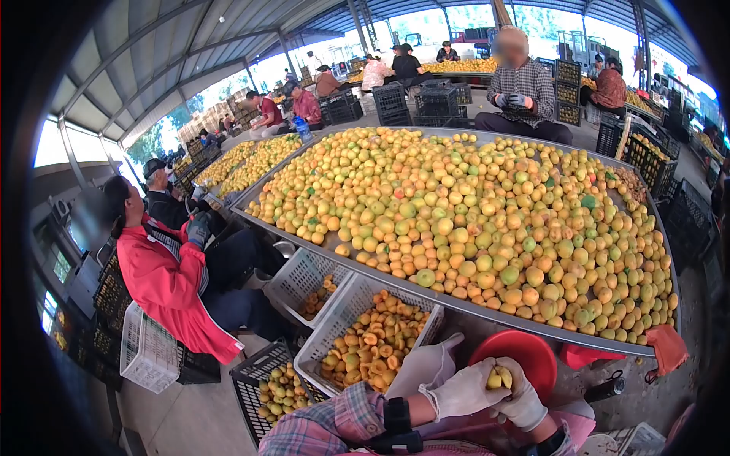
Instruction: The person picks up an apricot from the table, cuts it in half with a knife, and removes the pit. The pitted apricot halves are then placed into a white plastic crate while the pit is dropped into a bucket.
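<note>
Both my hands wear white gloves and meet at the lower right, in front of a red bowl [525,346]. Between them is a yellow apricot [499,377], which looks split. My left hand [465,389] closes on it from the left, and my right hand [523,399] from the right. Just left of my hands, a light grey crate [307,363] holds apricot halves [376,342]. Beyond the bowl lies a metal-edged table [487,305] heaped with whole yellow-orange apricots [456,220].
A second grey crate [275,292] and a black crate [255,368] of apricots stand at the left. A person in red [163,277] sits beside them. Another person [525,91] sits across the table. A black bottle [604,389] and red cloth [668,348] are at the right.
</note>
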The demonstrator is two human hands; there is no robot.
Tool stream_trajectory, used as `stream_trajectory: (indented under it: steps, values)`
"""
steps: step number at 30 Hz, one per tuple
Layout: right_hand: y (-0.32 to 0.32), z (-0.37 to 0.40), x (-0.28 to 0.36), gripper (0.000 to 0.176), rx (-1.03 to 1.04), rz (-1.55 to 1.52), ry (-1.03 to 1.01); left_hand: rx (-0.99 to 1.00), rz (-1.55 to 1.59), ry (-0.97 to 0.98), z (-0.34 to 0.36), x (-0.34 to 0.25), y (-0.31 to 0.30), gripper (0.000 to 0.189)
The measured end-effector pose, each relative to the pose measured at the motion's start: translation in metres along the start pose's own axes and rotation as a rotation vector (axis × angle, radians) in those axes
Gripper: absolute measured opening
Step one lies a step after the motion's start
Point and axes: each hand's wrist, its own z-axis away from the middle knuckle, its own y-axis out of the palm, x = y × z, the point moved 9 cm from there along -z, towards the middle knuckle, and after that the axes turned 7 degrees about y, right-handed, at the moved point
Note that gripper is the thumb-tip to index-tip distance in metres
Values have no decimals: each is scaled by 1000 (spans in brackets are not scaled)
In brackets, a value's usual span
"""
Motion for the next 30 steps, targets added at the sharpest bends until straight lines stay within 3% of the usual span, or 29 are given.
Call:
stream_trajectory:
  steps: [9, 12, 14, 16, 17, 20, 21, 24, 26, 27, 30]
  values:
    - [-3, 1, -3, 75, -4, 109, -65, 37, 33, 19, 0, 9, 5, 56]
    - [-5, 1, -10, 75, 1, 104, 42, 85, -34, 40, 3, 13, 6, 52]
    - [-6, 0, -6, 73, 34, 129, -104, 74, 39, 44, 5, 11, 6, 50]
    - [-9, 4, 6, 74, 23, 250, 49, 14, 139, 55, 4, 6, 0, 51]
    - [-11, 4, 11, 74, 20, 266, 79, -1, 11, 72, 1, 3, -4, 51]
    - [-16, 2, 10, 69, -6, 223, 73, -51, -71, 201, -5, -7, -6, 46]
    - [-16, 4, 8, 67, -17, 181, 58, -8, 62, 140, -7, 0, -1, 44]
    - [-21, 10, 6, 64, -26, 129, 86, 100, 124, 194, -8, 14, 9, 44]
    - [-19, 13, 0, 68, 59, -137, 118, 201, 516, 30, -5, 26, 20, 43]
    - [-20, 14, 0, 68, 59, -140, 124, 202, 521, 25, -5, 27, 21, 43]
    - [-30, 16, 3, 72, -25, -332, 91, 183, 966, -50, -4, 34, 30, 40]
